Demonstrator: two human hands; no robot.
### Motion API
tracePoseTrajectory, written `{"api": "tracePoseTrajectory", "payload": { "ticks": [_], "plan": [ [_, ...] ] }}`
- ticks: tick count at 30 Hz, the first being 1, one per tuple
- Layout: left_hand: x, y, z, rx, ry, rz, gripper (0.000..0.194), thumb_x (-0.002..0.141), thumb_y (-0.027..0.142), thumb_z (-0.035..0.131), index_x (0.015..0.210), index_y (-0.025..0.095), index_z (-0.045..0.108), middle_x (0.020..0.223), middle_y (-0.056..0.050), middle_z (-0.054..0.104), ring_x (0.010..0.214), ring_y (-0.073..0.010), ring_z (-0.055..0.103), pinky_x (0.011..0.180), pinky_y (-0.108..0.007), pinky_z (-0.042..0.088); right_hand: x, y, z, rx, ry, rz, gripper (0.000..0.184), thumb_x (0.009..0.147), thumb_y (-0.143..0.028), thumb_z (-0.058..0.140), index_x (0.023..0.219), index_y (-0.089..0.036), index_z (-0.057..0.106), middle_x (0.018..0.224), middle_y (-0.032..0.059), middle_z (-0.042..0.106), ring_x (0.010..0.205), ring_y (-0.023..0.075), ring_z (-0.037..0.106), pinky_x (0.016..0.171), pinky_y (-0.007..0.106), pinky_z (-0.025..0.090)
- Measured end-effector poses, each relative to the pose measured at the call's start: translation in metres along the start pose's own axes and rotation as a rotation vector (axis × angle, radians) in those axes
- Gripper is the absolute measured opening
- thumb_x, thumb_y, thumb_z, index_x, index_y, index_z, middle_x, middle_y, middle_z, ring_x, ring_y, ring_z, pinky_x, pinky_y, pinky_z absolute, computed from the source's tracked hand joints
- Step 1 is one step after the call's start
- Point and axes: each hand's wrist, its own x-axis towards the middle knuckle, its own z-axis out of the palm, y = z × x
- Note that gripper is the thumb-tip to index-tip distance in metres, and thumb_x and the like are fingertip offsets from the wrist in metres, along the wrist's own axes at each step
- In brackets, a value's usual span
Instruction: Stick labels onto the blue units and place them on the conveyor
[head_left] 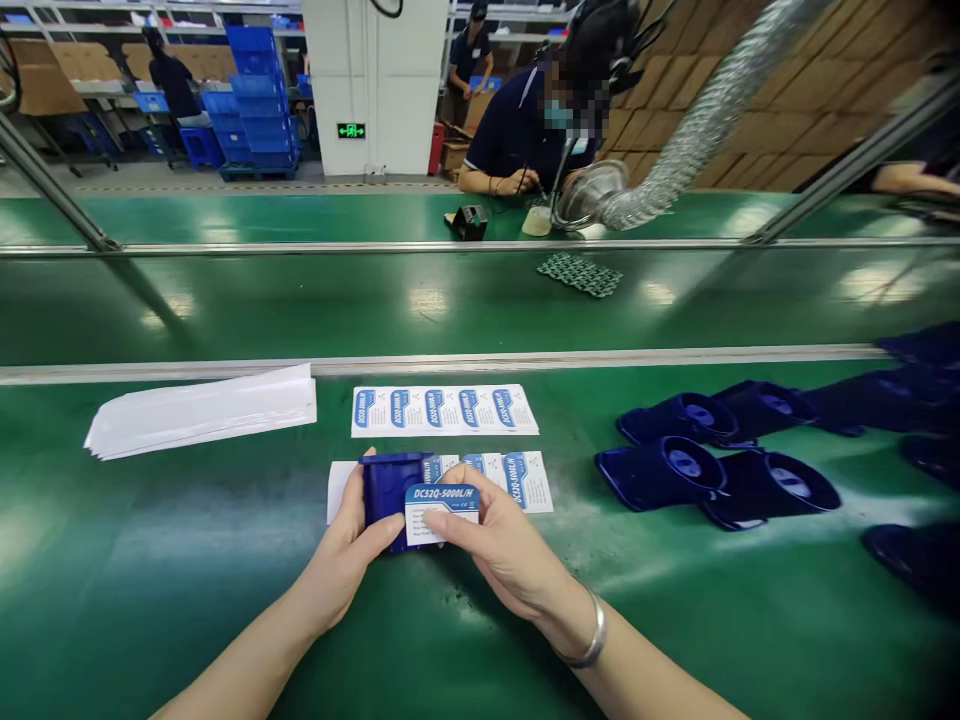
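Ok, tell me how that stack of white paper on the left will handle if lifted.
The white paper would probably sag if lifted by one end, since it is long and looks thin. Its edges are out of line, so the sheets may slide over one another if pushed. Lying flat, it seems unlikely to roll or tip.

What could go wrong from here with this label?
It might stick crooked or off-centre: the label in the right hand overhangs the side of the blue part. The right thumb, across its printed face, could crease it. The left hand could nudge the label sheet lying just behind.
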Motion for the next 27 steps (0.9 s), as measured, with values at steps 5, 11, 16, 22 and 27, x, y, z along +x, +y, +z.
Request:
{"api": "tracePoseTrajectory", "payload": {
  "ticks": [5,11,16,22,27],
  "plan": [
    [-0.001,0.004,0.004,-0.037,0.036,0.012,0.086,0.088,0.035,0.073,0.160,0.034,0.024,0.163,-0.005,0.039,0.149,-0.0326,0.034,0.122,-0.045,0.031,0.002,-0.003,0.002,0.063,-0.033,0.005,0.042,0.071,-0.031,0.097,0.087,-0.018,0.061,0.079,-0.0036,0.062,0.072,0.0105,0.054,0.070,0.021,0.044],
    [-0.002,0.008,0.009,-0.042,0.039,0.013,0.084,0.086,0.032,0.073,0.158,0.036,0.029,0.163,-0.002,0.038,0.150,-0.0329,0.032,0.122,-0.045,0.030,0.004,-0.003,0.003,0.067,-0.017,0.008,0.046,0.067,-0.032,0.099,0.088,-0.018,0.061,0.081,-0.0028,0.063,0.073,0.0115,0.056,0.070,0.022,0.045],
    [-0.001,0.007,0.007,-0.066,-0.003,-0.002,0.081,0.089,0.032,0.070,0.158,0.035,0.027,0.163,-0.004,0.038,0.149,-0.0329,0.033,0.121,-0.046,0.032,0.000,-0.001,0.003,0.021,0.029,-0.010,0.044,0.068,-0.035,0.098,0.088,-0.019,0.061,0.078,-0.0039,0.061,0.069,0.0114,0.053,0.066,0.022,0.045],
    [-0.002,0.006,0.007,-0.078,-0.039,-0.037,0.075,0.092,0.037,0.065,0.157,0.030,0.029,0.158,-0.009,0.044,0.144,-0.0350,0.041,0.117,-0.050,0.036,-0.005,-0.001,0.001,-0.036,0.049,0.017,0.040,0.074,-0.036,0.095,0.087,-0.021,0.061,0.081,-0.0030,0.063,0.072,0.0120,0.052,0.070,0.023,0.044],
    [-0.002,0.006,0.007,-0.065,-0.054,-0.029,0.073,0.092,0.037,0.065,0.156,0.030,0.030,0.159,-0.008,0.043,0.144,-0.0344,0.040,0.116,-0.048,0.037,-0.006,-0.001,0.001,-0.075,0.046,-0.001,0.038,0.076,-0.035,0.093,0.086,-0.021,0.060,0.080,-0.0036,0.058,0.072,0.0118,0.050,0.070,0.022,0.044]
  ]
}}
